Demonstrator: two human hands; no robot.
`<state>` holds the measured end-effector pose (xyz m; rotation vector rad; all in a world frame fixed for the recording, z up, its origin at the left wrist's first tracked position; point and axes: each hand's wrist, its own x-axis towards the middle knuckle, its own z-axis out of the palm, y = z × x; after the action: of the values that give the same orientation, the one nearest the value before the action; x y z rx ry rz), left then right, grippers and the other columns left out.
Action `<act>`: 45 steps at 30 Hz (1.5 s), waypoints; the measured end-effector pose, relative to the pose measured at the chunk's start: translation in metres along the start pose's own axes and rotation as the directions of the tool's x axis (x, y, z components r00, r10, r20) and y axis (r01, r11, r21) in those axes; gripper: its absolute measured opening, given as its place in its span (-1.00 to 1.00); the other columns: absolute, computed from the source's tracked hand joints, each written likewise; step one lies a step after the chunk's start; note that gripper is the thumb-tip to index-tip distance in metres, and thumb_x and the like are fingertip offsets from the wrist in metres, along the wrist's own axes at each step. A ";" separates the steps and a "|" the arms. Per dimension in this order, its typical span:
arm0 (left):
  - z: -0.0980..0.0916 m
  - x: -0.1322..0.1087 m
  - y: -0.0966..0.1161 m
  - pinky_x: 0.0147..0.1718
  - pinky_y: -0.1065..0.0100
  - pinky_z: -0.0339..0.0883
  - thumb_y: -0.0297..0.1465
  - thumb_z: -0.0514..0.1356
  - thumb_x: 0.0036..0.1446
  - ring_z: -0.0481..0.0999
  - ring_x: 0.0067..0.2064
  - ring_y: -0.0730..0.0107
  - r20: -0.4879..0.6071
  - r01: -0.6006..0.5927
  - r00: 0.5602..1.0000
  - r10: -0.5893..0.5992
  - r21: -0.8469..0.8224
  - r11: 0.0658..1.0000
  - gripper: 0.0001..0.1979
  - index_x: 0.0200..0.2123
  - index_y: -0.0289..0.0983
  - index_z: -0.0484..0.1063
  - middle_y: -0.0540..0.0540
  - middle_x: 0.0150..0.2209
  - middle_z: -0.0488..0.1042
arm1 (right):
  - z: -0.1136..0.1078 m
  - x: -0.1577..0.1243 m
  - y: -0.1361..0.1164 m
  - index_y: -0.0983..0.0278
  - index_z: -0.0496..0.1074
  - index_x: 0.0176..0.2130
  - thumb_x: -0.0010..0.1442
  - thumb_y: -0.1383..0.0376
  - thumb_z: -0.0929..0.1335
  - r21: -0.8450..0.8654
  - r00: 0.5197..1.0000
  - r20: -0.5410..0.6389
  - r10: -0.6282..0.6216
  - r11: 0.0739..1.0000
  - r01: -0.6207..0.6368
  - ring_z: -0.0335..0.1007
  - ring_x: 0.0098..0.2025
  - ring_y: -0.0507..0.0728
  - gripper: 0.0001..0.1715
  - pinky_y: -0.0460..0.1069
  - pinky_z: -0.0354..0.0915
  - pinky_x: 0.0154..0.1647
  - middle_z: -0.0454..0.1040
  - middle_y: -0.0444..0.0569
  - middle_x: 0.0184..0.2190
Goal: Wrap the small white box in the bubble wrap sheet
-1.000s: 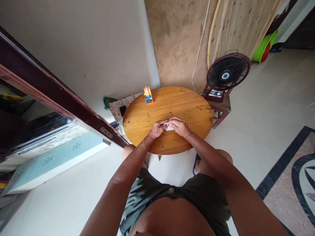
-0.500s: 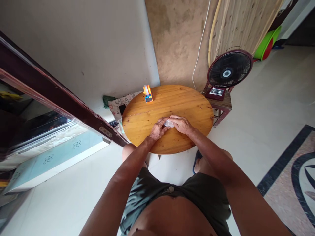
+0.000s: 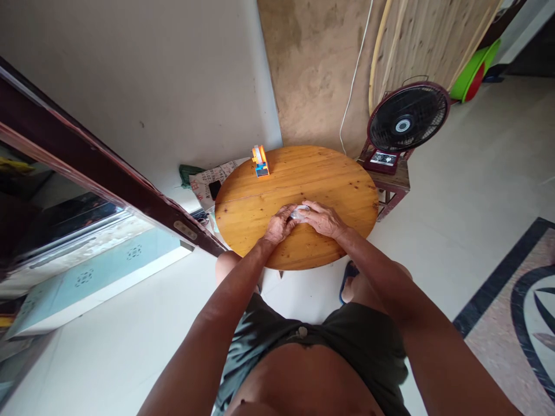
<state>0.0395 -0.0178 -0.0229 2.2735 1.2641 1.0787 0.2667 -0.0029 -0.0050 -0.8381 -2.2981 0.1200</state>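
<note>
Between my two hands is a small, clear, shiny plastic piece [image 3: 299,213], over the near middle of the round wooden table [image 3: 247,214]. My left hand [image 3: 280,224] grips it from the left, with fingers and thumb closed about its edge. From the right, my right hand [image 3: 321,218] holds the same piece, its fingers bent over the top. The hands cover much of it, so its exact kind does not show. Farther back on the table stands an orange and blue tape dispenser [image 3: 261,161], apart from both hands.
A dark red fan [image 3: 407,124] stands on a wooden stool [image 3: 395,182] to the right of the table. On the left are a printed sack [image 3: 202,188] with a dark phone-like object [image 3: 214,189] and a door frame [image 3: 130,179]. A white cord [image 3: 356,69] hangs behind.
My right hand's fingers have shifted slightly over the plastic piece, and a little more of its top edge shows. The whole view has moved slightly. Both hands still hold the piece.
</note>
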 end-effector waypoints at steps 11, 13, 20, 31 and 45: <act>-0.001 -0.001 0.003 0.23 0.08 0.36 -0.15 0.20 0.31 0.48 0.20 0.08 -0.014 0.014 1.000 -0.014 -0.022 1.000 -0.50 0.22 -0.27 0.38 -0.30 0.19 0.45 | 0.000 -0.007 -0.003 0.08 0.52 0.15 0.28 0.15 0.41 0.070 1.000 0.004 0.002 0.998 -0.002 0.30 0.30 0.31 -0.55 0.24 0.31 0.33 0.35 0.03 0.29; -0.001 -0.001 0.003 0.24 0.08 0.35 -0.17 0.20 0.31 0.48 0.20 0.09 -0.010 0.017 1.000 -0.017 -0.022 1.000 -0.51 0.22 -0.27 0.38 -0.30 0.19 0.45 | 0.002 -0.007 -0.003 0.11 0.54 0.12 0.33 0.12 0.36 0.119 0.999 -0.027 0.020 0.993 -0.016 0.33 0.28 0.29 -0.60 0.21 0.31 0.32 0.38 0.05 0.27; 0.001 -0.001 0.000 0.24 0.08 0.35 -0.19 0.22 0.30 0.47 0.21 0.09 -0.012 0.026 1.000 -0.026 -0.027 0.999 -0.51 0.22 -0.26 0.38 -0.29 0.20 0.44 | 0.014 0.003 -0.007 0.12 0.63 -0.09 0.33 0.18 0.36 0.100 0.984 -0.141 0.110 0.990 -0.097 0.47 0.12 0.24 -0.74 0.17 0.38 0.25 0.53 0.02 0.08; 0.002 -0.003 -0.003 0.25 0.09 0.35 -0.17 0.24 0.27 0.46 0.23 0.08 -0.019 -0.019 1.000 0.018 -0.052 0.998 -0.46 0.24 -0.28 0.37 -0.29 0.20 0.43 | 0.016 -0.001 -0.019 0.14 0.60 -0.11 0.28 0.33 0.38 -0.048 0.980 -0.188 0.063 0.996 -0.073 0.45 0.11 0.25 -0.78 0.17 0.41 0.20 0.51 0.03 0.10; 0.004 -0.002 -0.002 0.24 0.08 0.35 -0.08 0.15 0.32 0.46 0.22 0.06 -0.035 -0.044 0.998 0.043 -0.020 0.999 -0.45 0.22 -0.31 0.37 -0.34 0.20 0.43 | 0.018 -0.001 -0.020 0.17 0.55 -0.05 0.27 0.34 0.34 -0.012 0.979 -0.179 0.093 0.995 -0.097 0.43 0.16 0.27 -0.73 0.19 0.38 0.23 0.50 0.07 0.11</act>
<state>0.0402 -0.0181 -0.0276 2.2864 1.2158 1.1456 0.2454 -0.0162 -0.0130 -0.9313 -2.0957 0.0602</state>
